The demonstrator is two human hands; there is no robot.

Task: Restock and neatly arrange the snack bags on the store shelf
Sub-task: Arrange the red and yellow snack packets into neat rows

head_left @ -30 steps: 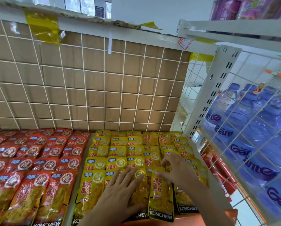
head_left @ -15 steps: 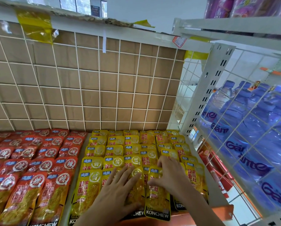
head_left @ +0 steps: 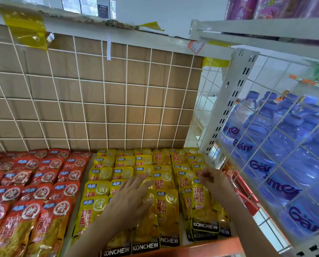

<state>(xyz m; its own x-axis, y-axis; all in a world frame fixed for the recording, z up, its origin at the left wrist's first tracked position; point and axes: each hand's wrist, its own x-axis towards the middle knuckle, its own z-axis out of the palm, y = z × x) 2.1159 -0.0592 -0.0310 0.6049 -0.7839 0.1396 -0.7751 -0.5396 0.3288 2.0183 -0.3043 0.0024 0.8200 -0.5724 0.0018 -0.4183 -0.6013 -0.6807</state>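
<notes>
Since the earlier frame the right hand [head_left: 213, 179] has moved off the middle column of yellow snack bags [head_left: 103, 172] and over to the rightmost column, further back on the shelf, while the left hand [head_left: 131, 199] has slid a little forward. The right hand now sits at the top edge of the front right bag [head_left: 203, 206], which lies on top of that column with its KONCHEW band toward the shelf's front. Its fingers are curled, but motion blur hides whether they pinch the bag or only touch it. The left hand lies flat, fingers straight and spread, palm down on the bags of the middle columns, holding nothing. The yellow bags lie in overlapping rows filling the right part of the shelf, from its orange front lip [head_left: 210, 246] to the back. Just beside them on the left, red snack bags [head_left: 34, 182] lie in the same overlapping rows. Behind both stands a white wire grid [head_left: 103, 108] backed by brown cardboard. To the right, past a white slotted upright [head_left: 229, 101], a side grid fences off blue water bottles [head_left: 284, 145].
</notes>
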